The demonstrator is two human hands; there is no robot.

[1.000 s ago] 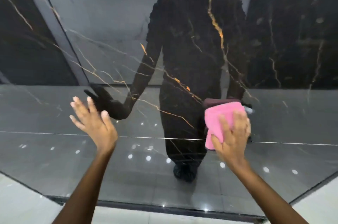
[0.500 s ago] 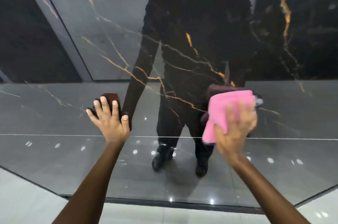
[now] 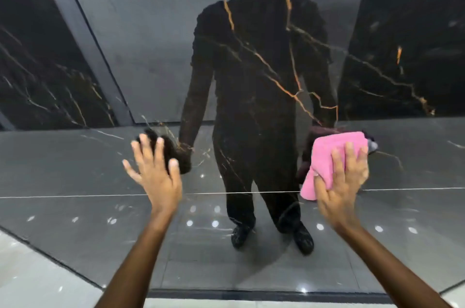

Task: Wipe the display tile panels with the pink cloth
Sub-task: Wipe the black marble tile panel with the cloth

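Observation:
A glossy black display tile panel (image 3: 251, 76) with orange-gold veins fills the view in front of me and mirrors a dark figure. My right hand (image 3: 341, 182) lies flat with straight fingers on the folded pink cloth (image 3: 329, 154), pressing it against the panel at the right. My left hand (image 3: 156, 171) is spread open, fingers straight, against or just off the panel at centre left, holding nothing. Part of the cloth is hidden under my right palm.
The panel's dark bottom edge (image 3: 251, 296) runs just above a pale glossy floor (image 3: 37, 280) at the lower left. A thin horizontal line (image 3: 63, 196) crosses the reflection at hand height. A grey reflected strip (image 3: 83, 38) slants at the upper left.
Both hands slid to the right along the panel, the right one taking the pink cloth with it. The gold veins shifted in view as my head moved.

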